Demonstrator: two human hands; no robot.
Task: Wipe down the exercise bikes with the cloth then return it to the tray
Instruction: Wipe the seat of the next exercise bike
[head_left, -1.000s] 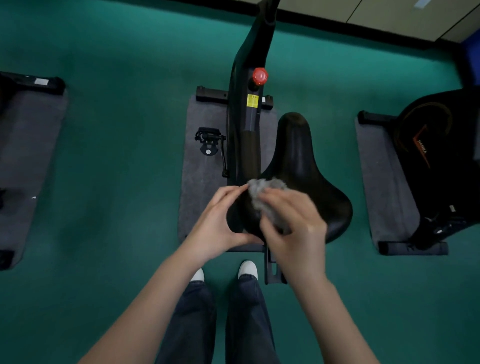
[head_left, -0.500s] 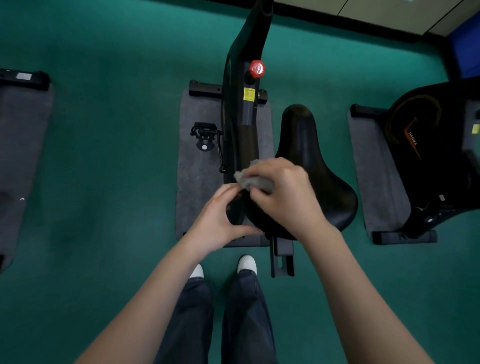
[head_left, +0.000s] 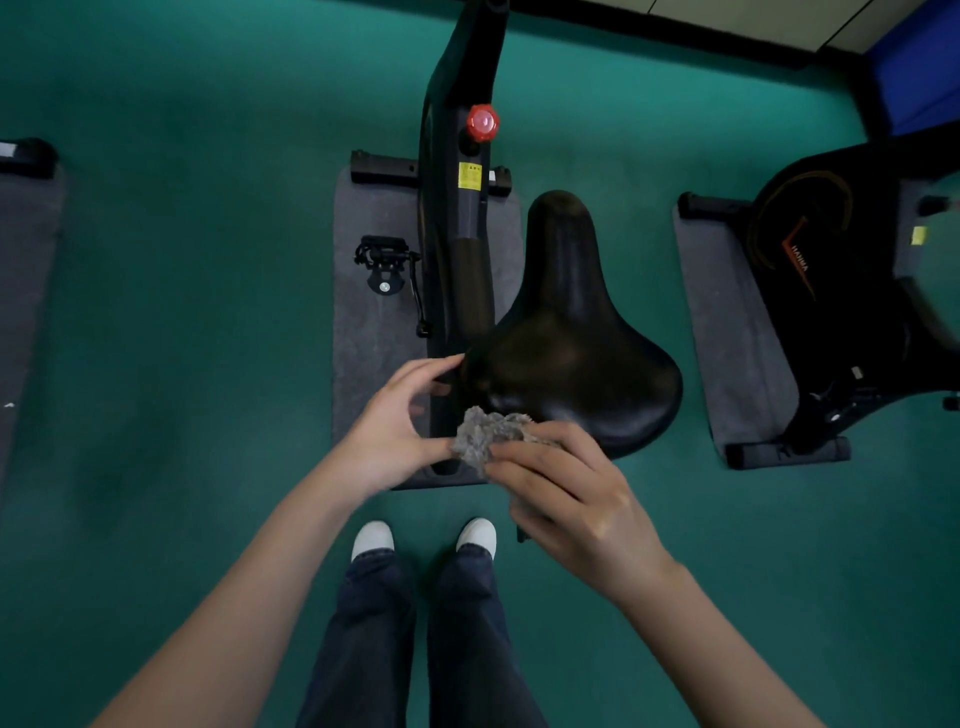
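the grey cloth (head_left: 483, 434), pinched in a wad by the right grip (head_left: 571, 499), sits just ahead of that grip at the rear edge of the saddle (head_left: 571, 338), the left grip (head_left: 387, 431) loosely spread beside it touching the saddle; it looks soft and light, best held bunched

cloth (head_left: 485, 436): partly under right grip (head_left: 571, 499) | right bike (head_left: 857, 291): cut by edge | label (head_left: 470, 176): text unreadable
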